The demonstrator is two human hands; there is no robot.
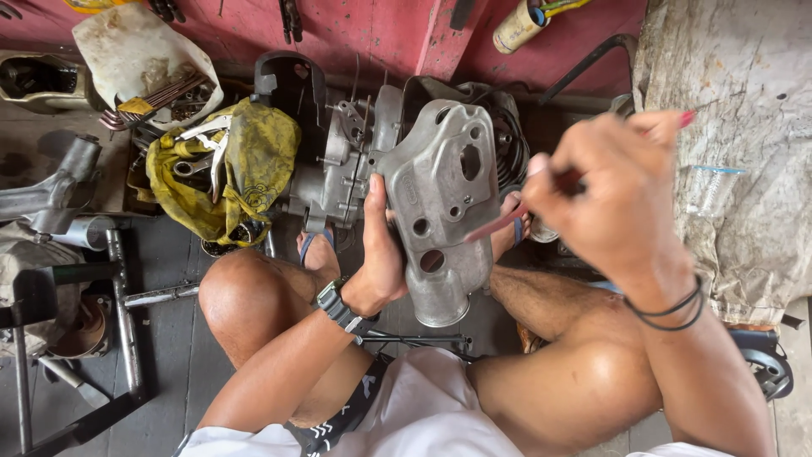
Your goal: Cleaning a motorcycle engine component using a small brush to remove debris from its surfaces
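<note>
My left hand [382, 254] grips the left edge of a grey cast-metal engine cover [444, 203] and holds it upright over my knees. The cover has several round holes in it. My right hand [617, 199], blurred by motion, is closed on a thin red-handled tool [499, 225] whose tip lies against the cover's right side. A watch sits on my left wrist and black bands on my right. Behind the cover stands a grey engine block [338, 165] on the floor.
A yellow rag with pliers and wrenches [224, 169] lies left of the engine. A white bag of parts [139, 59] sits at the back left. Metal frame tubes [118, 296] lie at the left. A dirty tarp [736, 152] covers the right side. A red wall [372, 30] runs behind.
</note>
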